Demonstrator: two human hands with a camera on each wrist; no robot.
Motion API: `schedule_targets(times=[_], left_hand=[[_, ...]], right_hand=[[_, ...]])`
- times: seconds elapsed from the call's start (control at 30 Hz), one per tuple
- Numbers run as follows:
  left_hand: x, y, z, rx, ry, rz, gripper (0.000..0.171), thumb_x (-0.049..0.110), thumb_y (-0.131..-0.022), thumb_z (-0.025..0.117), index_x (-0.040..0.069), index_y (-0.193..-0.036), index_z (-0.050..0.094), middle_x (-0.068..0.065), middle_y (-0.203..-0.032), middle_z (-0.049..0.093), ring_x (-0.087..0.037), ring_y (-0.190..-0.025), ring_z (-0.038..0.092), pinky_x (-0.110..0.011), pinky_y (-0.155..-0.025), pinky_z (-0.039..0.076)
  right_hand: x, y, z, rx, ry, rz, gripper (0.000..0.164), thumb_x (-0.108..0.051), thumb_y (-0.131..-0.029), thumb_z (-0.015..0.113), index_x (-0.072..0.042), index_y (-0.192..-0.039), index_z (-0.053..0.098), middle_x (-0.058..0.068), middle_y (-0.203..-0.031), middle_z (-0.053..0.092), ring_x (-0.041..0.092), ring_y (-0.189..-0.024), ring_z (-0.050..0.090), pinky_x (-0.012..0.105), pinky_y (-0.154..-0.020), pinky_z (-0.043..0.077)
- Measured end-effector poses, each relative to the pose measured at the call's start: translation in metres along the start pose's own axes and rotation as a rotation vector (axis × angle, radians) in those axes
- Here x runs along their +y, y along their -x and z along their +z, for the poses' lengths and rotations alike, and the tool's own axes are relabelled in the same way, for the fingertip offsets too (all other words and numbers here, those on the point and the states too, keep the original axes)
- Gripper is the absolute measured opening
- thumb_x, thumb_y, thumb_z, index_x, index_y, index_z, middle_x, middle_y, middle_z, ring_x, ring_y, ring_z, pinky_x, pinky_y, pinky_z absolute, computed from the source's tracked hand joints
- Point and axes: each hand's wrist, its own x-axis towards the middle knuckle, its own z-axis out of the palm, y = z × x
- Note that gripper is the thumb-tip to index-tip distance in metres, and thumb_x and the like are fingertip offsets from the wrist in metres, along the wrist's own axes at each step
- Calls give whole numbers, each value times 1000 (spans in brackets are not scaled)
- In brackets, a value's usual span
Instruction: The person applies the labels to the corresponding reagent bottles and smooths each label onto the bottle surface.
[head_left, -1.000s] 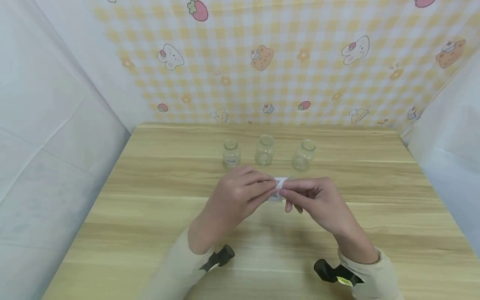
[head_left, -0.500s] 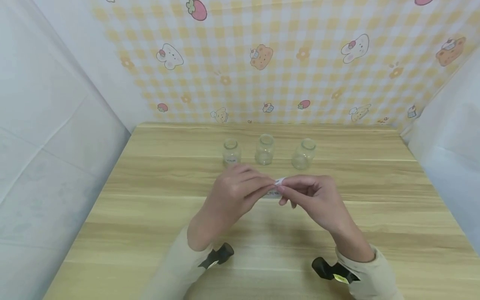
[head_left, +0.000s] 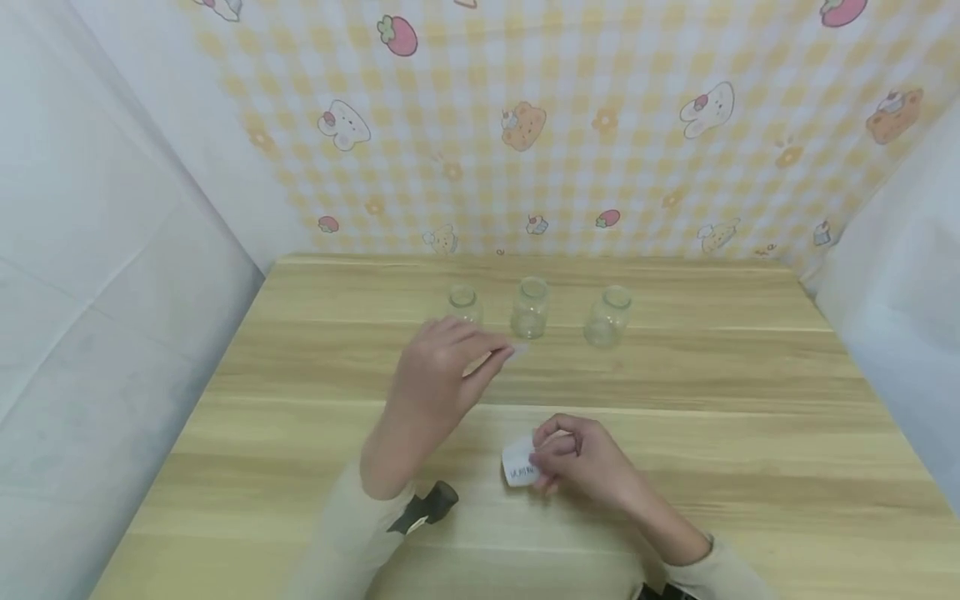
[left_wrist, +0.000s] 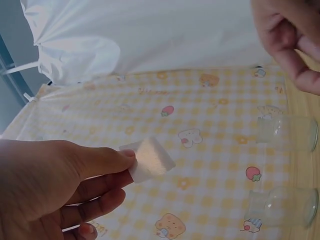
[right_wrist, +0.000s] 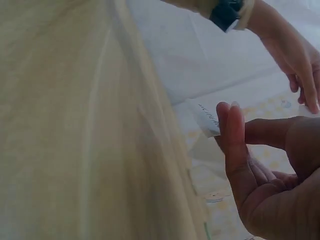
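My left hand (head_left: 438, 379) pinches a small, pale square of paper (left_wrist: 150, 160) by its edge, between thumb and index finger. No print shows on the side facing the left wrist camera. Lower and to the right, my right hand (head_left: 588, 462) holds a white label sheet (head_left: 519, 463) with dark lettering between thumb and fingers. The two hands are apart. Behind them stand three upright glass jars without lids: a left jar (head_left: 464, 302) whose lower part the left hand hides, a middle jar (head_left: 530, 310) and a right jar (head_left: 608, 318).
The wooden tabletop (head_left: 712, 375) spreads around the hands. A yellow checked cloth (head_left: 450, 125) with cartoon prints hangs behind its far edge. White sheeting (head_left: 90, 292) closes off both sides.
The hands were together at the paper and have separated. The right hand moved down toward the body with the printed sheet; the left moved slightly left with the small square, now covering the left jar's lower part.
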Motion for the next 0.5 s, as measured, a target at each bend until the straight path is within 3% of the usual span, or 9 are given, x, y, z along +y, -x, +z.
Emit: schedule_targets(times=[0.07,0.2,0.33,0.5], left_hand=[[1,-1,1,-14,0,-12,9,12,-86,86,7,-91,81,-1,-86,78,-19,-77,68,-32,-67,49],[4,-2,6,-16,-10,-15,6,11,-86,86,8,-88,80,-1,-84,77,-18,-77,69,-32,-69,51],[11,-4,14,-28,-30,60,5,11,-86,85,9,-86,80,0,-82,77,-18,-76,70,-33,-75,54],[22,1,16,-48,-58,148,6,11,-84,86,11,-86,80,2,-82,76,-16,-79,69,-31,-75,52]], right_hand=[[3,2,0,29,107,5,25,-9,-93,75,5,-109,63,11,-88,75,21,-63,69,28,-55,57],[-19,6,-12,204,261,-31,20,-22,-93,79,-5,-100,70,-1,-76,64,7,-49,48,21,-42,39],[-52,4,-26,313,152,-98,25,-28,-102,67,-4,-99,73,5,-73,64,11,-48,48,23,-41,35],[-72,-7,-30,301,32,-147,28,-24,-104,65,3,-102,73,12,-89,72,18,-58,63,25,-46,44]])
